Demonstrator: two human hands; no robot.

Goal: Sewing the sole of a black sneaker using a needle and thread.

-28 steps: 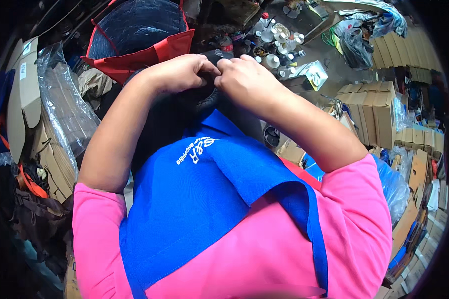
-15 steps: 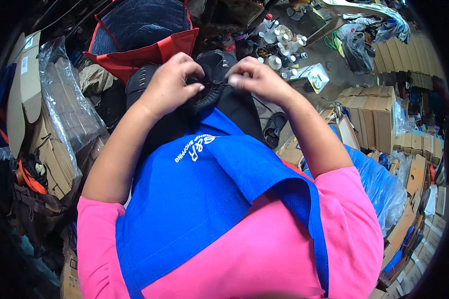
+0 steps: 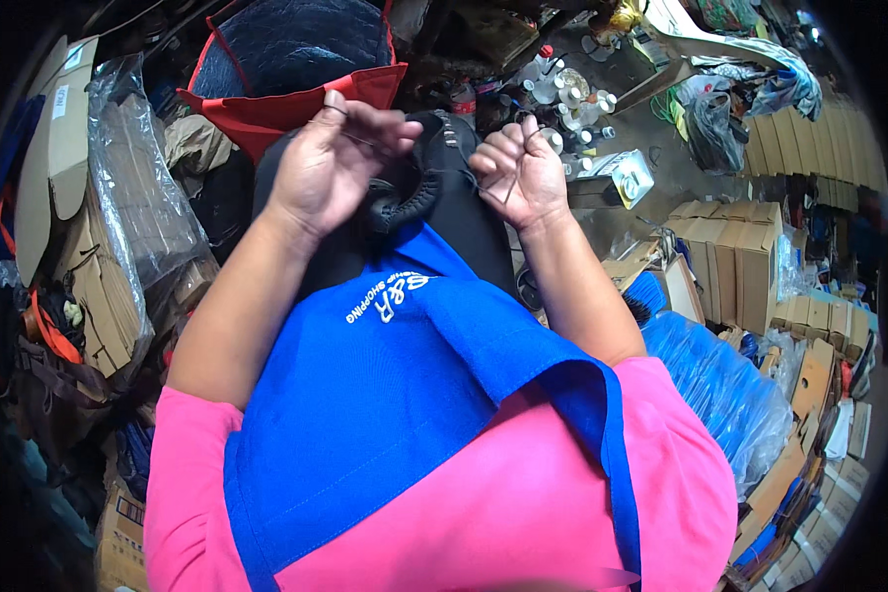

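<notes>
On my lap lies a black piece with a thick, ridged edge (image 3: 405,205), which resembles a shoe upper; its full shape is partly hidden. My left hand (image 3: 326,168) is raised over its left side, fingers curled, with a thin dark thread (image 3: 358,141) running across them. Right of the piece, my right hand (image 3: 526,176) is closed with its palm side up. A dark strand shows beside its fingers, apparently the same kind of thread. Both hands are lifted clear of the ridged edge, and the fingers are slightly blurred.
Beyond my knees sits an open red bag (image 3: 296,94) with silver lining. Several bottles (image 3: 567,94) stand on the floor ahead. Cardboard boxes (image 3: 730,261) and blue plastic wrap (image 3: 715,370) lie to the right. Plastic-wrapped cardboard (image 3: 133,173) stands at the left. A blue apron (image 3: 395,395) covers my lap.
My hands were pinching close together at the ridged edge. Now they have lifted and drawn apart, turning palms upward, with thread across the left fingers.
</notes>
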